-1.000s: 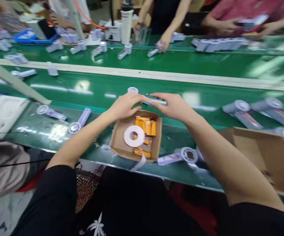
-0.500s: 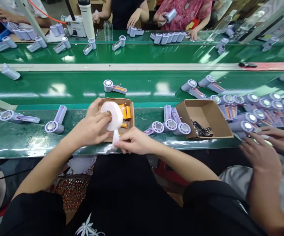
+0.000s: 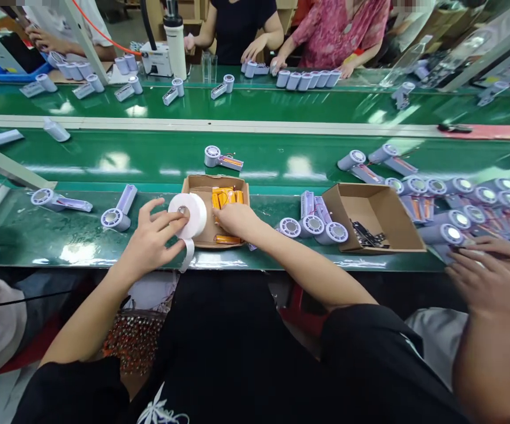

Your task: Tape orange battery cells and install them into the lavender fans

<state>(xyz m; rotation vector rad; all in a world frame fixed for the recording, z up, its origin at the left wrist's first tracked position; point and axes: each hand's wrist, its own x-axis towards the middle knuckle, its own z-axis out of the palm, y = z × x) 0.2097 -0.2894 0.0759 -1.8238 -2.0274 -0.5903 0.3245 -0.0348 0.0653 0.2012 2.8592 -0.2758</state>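
Observation:
My left hand (image 3: 152, 235) grips a white roll of tape (image 3: 188, 214), holding it upright at the left edge of a small cardboard box (image 3: 202, 187); a loose strip hangs from the roll. Several orange batteries (image 3: 226, 197) lie in that box. My right hand (image 3: 236, 220) reaches into the box, fingers curled over its near side; what they hold is hidden. A lilac handheld fan part (image 3: 222, 158) with an orange battery lies on the green belt (image 3: 105, 159) just beyond the box.
More fan parts lie left (image 3: 118, 211) and right (image 3: 312, 225) of the box. A second open cardboard box (image 3: 370, 215) holds dark small parts. A neighbour's hands (image 3: 489, 277) work at a cluster of fan parts on the right. Other people work across the far belt.
My right hand let go of the tape strip at the table edge and moved up into the battery box. My left hand shifted the roll slightly left.

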